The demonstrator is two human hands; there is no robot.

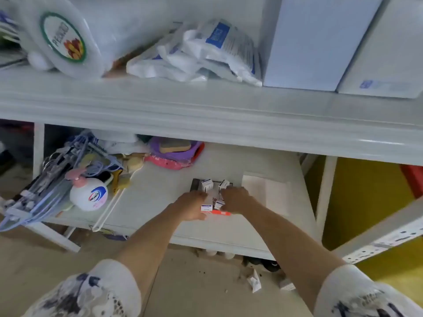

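Several small white boxes (207, 184) with blue print are bunched together on a dark flat tray (196, 184) on the lower white shelf (160, 191). My left hand (191, 205) reaches in from the left and its fingers curl round one small box (206, 207) at the front of the bunch. My right hand (234, 200) comes in from the right, its fingers curled over the boxes in the middle. An orange strip (217, 212) lies under the front boxes. The fingertips of both hands are hidden among the boxes.
A white sheet (267, 191) lies right of the boxes. Left on the shelf stand a white pump bottle (89, 194), a heap of hangers (45, 179) and a purple bag (176, 152). The upper shelf (206, 110) overhangs, carrying plastic bags and white cartons. Yellow wall at right.
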